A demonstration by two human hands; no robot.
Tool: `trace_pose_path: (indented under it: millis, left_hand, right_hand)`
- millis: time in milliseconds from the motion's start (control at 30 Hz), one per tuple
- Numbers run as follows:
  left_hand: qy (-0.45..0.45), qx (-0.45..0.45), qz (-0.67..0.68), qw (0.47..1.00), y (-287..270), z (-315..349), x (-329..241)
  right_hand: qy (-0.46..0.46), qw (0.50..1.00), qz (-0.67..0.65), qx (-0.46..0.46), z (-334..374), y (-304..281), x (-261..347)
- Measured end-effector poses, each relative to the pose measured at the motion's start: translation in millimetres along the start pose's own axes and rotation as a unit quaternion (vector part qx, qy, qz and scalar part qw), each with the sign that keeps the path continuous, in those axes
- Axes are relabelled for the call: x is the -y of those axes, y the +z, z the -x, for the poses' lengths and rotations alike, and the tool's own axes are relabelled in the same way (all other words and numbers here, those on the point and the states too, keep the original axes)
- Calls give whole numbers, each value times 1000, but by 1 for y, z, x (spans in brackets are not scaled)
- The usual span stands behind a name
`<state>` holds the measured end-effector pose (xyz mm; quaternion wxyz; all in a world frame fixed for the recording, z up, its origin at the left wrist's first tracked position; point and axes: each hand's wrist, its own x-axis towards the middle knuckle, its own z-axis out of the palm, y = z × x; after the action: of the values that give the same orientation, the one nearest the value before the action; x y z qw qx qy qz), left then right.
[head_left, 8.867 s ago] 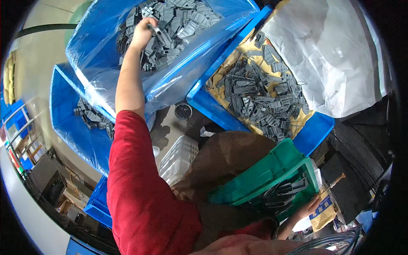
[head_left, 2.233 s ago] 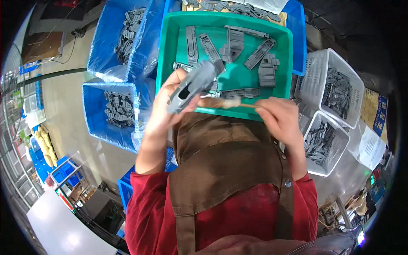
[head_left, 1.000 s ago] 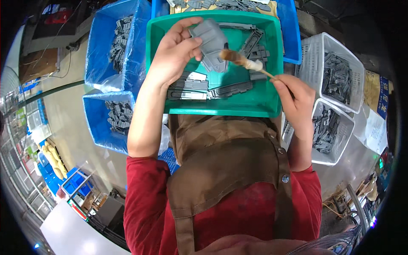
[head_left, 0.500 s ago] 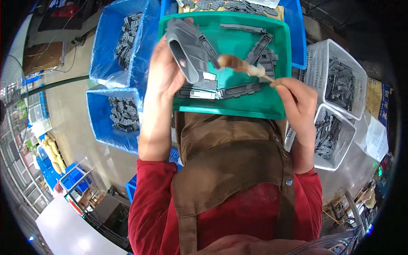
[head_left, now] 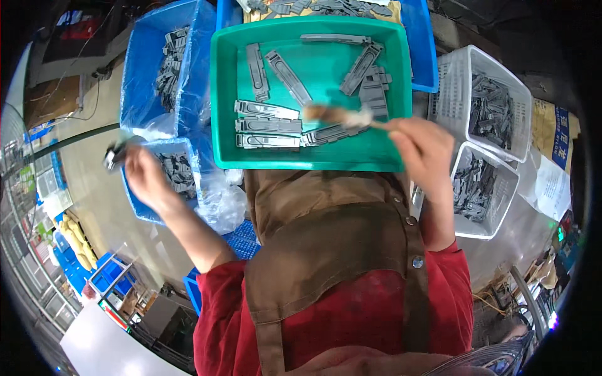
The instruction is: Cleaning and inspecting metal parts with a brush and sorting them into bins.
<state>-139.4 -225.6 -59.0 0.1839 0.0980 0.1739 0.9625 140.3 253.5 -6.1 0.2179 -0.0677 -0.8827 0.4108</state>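
Observation:
Out to the left, beyond the lower blue bin, my left hand [head_left: 149, 178] is closed at its fingertips on a grey plastic housing [head_left: 116, 155], blurred by motion. My right hand [head_left: 424, 150] pinches a thin stick with a white wrapped part and a brown head [head_left: 331, 114], held over the green tray [head_left: 307, 165]. Several long grey plastic parts [head_left: 287, 76] lie in that tray, some side by side at its left. The stick's head hangs above the parts; whether it touches one I cannot tell.
Two plastic-lined blue bins, an upper one [head_left: 137, 94] and a lower one [head_left: 139, 203], hold grey parts at the left. Two white baskets [head_left: 525, 119] of grey parts stand at the right. Behind the tray is a larger blue bin [head_left: 424, 50]. Crumpled clear plastic [head_left: 222, 203] hangs beside the tray.
My left hand has swung left and outward from above the tray, carrying the grey housing. My right hand keeps its pinch on the stick, and the whole view has shifted slightly.

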Motion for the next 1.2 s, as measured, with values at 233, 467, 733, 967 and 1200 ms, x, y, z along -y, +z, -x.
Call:
trace_pose_path:
  millis: [233,467,733,967,1200]
  left_hand:
    - [105,-213,137,962,16,35,63]
    - [-94,193,-805,553,164,-36,307]
    - [-229,276,-864,354,163,-19,406]
    - [-129,302,-800,502,164,-23,367]
    - [34,347,-698,625,164,-18,301]
  right_hand:
    - [114,987,24,-112,6,-30,-16]
    - [156,975,14,-156,14,-28,-26]
    - [190,962,-18,-193,35,-33,-34]
    - [212,959,-5,-188,35,-43,-36]
    - [163,981,-29,-105,26,-28,-19]
